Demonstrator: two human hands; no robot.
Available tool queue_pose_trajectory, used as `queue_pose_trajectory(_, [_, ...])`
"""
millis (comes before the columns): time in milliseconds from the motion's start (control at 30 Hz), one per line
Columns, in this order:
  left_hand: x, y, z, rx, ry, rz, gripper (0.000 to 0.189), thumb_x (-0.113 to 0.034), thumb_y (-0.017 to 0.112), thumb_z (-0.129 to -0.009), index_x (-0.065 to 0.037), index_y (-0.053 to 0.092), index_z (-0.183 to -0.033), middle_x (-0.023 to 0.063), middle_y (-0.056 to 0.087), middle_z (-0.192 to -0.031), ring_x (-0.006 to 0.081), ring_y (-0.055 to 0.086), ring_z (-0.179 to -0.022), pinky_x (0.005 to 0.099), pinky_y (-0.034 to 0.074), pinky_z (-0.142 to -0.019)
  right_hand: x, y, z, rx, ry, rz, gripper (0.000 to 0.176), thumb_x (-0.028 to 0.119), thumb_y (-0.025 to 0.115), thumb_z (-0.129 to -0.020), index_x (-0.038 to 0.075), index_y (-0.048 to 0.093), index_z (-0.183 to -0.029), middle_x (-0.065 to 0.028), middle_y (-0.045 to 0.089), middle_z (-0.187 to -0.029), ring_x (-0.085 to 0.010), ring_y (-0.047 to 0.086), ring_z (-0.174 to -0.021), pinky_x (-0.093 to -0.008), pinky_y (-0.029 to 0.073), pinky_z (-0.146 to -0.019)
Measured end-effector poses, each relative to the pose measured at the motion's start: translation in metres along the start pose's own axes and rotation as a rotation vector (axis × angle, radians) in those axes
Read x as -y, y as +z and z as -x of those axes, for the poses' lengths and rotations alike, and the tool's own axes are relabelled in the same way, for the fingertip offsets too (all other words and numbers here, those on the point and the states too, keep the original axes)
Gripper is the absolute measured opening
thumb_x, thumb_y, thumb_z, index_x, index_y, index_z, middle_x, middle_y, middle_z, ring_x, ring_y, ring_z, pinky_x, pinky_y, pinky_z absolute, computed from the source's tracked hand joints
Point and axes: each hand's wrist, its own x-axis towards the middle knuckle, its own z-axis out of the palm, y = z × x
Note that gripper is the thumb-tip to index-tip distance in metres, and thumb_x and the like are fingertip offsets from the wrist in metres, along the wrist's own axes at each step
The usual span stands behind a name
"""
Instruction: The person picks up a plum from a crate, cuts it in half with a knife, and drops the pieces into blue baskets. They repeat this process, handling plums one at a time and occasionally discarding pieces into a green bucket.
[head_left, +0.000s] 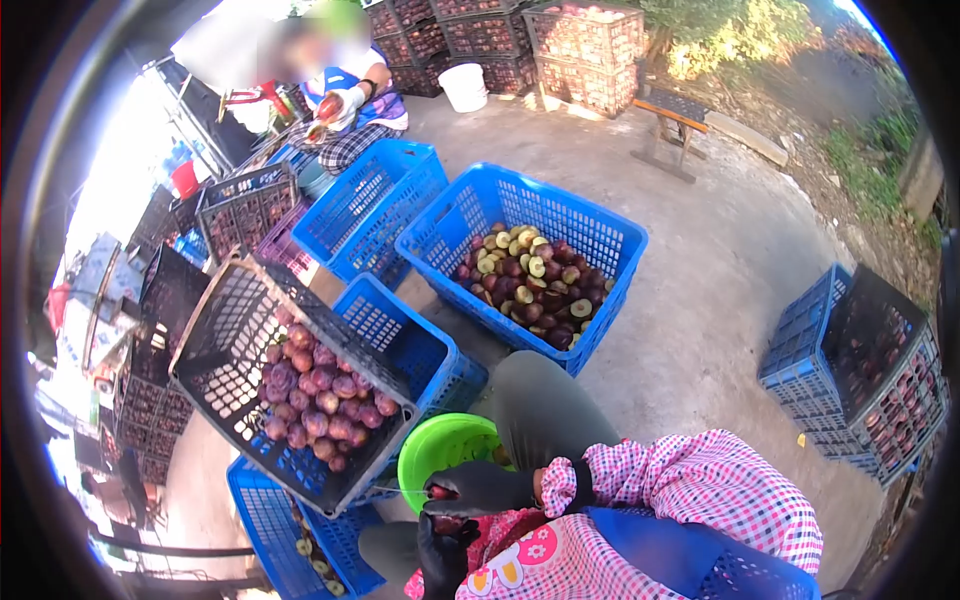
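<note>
My right hand (pixel 485 484), in a black glove, closes around a thin-bladed knife (pixel 400 490); a bit of dark red shows at its fingers. Just below it, my left hand (pixel 442 555), also black-gloved, is closed on a dark red plum (pixel 447 523), mostly hidden by the fingers. Both hands are close together over my lap. Under and beyond them stands a bright green basin (pixel 425 450) between my knees. To the left, a tilted black crate (pixel 215 345) holds whole purple plums (pixel 318 390).
A blue crate (pixel 615 225) ahead contains cut plums (pixel 530 275). More blue crates (pixel 400 165) stand left and right. A co-worker (pixel 350 95) sits at the back left, near a white bucket (pixel 463 87). Stacked crates (pixel 585 60) and a small bench (pixel 672 115) are farther back.
</note>
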Motion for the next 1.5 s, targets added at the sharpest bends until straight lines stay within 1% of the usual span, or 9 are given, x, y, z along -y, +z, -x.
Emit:
queue_pose_trajectory(233, [0.013,-0.067,-0.051,0.072,-0.120,-0.047,0.062,-0.056,0.040,-0.098,-0.011,0.041,-0.141,0.0187,0.061,-0.120,0.0346,0.062,-0.099,0.0522,0.052,-0.082,-0.030,0.005,-0.020,-0.037,0.033,-0.125,0.045,0.050,0.060,-0.092,0.006,0.064,-0.103,-0.0181,0.067,-0.085,-0.0376,0.066,-0.077,-0.0485,0.048,-0.071])
queue_pose_trajectory(367, [0.004,-0.026,-0.068,0.005,-0.084,-0.152,0.062,-0.056,0.040,-0.098,-0.011,0.040,-0.141,0.0186,0.061,-0.121,0.0345,0.062,-0.101,0.0518,0.052,-0.083,-0.033,-0.011,-0.028,0.072,0.150,-0.130,0.046,0.046,0.061,-0.092,0.007,0.062,-0.117,-0.0196,0.068,-0.097,-0.0366,0.067,-0.088,-0.0450,0.050,-0.078])
queue_pose_trajectory(1133, [-0.010,0.023,-0.056,-0.063,0.101,-0.302,0.063,-0.053,0.039,-0.100,-0.007,0.040,-0.142,0.0179,0.060,-0.124,0.0336,0.061,-0.108,0.0496,0.051,-0.088,-0.051,-0.004,-0.031,-0.114,0.215,-0.118,0.043,0.051,0.061,-0.091,0.009,0.065,-0.100,-0.0186,0.066,-0.081,-0.0348,0.067,-0.074,-0.0447,0.048,-0.068])
queue_pose_trajectory(1167, [-0.008,0.023,-0.048,-0.118,0.093,-0.256,0.063,-0.053,0.039,-0.100,-0.007,0.040,-0.142,0.0179,0.060,-0.124,0.0336,0.061,-0.108,0.0496,0.051,-0.088,-0.046,-0.005,-0.029,-0.194,0.202,-0.215,0.054,0.059,0.060,-0.088,0.006,0.062,-0.085,-0.0185,0.064,-0.073,-0.0345,0.062,-0.065,-0.0464,0.045,-0.063])
queue_pose_trajectory(1233, [-0.023,0.032,-0.040,0.150,-0.069,0.389,0.049,-0.038,0.033,-0.106,-0.009,0.039,-0.145,0.0142,0.052,-0.139,0.0315,0.054,-0.121,0.0493,0.046,-0.099,-0.058,-0.009,-0.027,-0.036,0.221,-0.199,0.055,0.059,0.061,-0.088,0.005,0.063,-0.098,-0.0191,0.064,-0.074,-0.0343,0.061,-0.062,-0.0454,0.046,-0.061])
queue_pose_trajectory(1300, [-0.025,0.044,-0.034,0.114,0.016,0.489,0.045,-0.036,0.037,-0.105,-0.008,0.044,-0.140,0.0117,0.055,-0.134,0.0263,0.056,-0.117,0.0439,0.046,-0.099,-0.049,-0.010,-0.024,-0.089,0.161,-0.430,0.047,0.047,0.065,-0.091,0.004,0.062,-0.109,-0.0189,0.065,-0.085,-0.0343,0.064,-0.074,-0.0420,0.050,-0.071])
queue_pose_trajectory(1333, [-0.017,0.038,-0.035,0.158,0.132,0.552,0.043,-0.036,0.039,-0.105,-0.008,0.047,-0.136,0.0109,0.058,-0.129,0.0258,0.058,-0.112,0.0428,0.047,-0.098,-0.088,0.014,-0.023,-0.139,-0.139,-0.389,0.032,0.032,0.062,-0.096,0.004,0.060,-0.112,-0.0195,0.065,-0.093,-0.0346,0.064,-0.081,-0.0403,0.051,-0.076])
queue_pose_trajectory(1367, [-0.028,0.050,-0.020,0.108,0.121,0.618,0.043,-0.037,0.040,-0.105,-0.008,0.048,-0.136,0.0106,0.059,-0.127,0.0250,0.059,-0.110,0.0420,0.047,-0.097,-0.034,-0.015,-0.022,-0.203,0.073,-0.471,0.022,0.020,0.054,-0.101,0.004,0.057,-0.115,-0.0177,0.063,-0.093,-0.0306,0.064,-0.080,-0.0399,0.051,-0.073])
queue_pose_trajectory(1500, [-0.023,0.033,-0.001,0.051,0.209,0.589,0.055,-0.050,0.041,-0.102,-0.008,0.048,-0.136,0.0085,0.063,-0.122,0.0203,0.062,-0.103,0.0367,0.049,-0.091,0.009,-0.029,-0.010,-0.058,0.076,-0.235,0.017,0.016,0.047,-0.103,0.003,0.055,-0.113,-0.0111,0.061,-0.085,-0.0218,0.059,-0.067,-0.0371,0.048,-0.062])
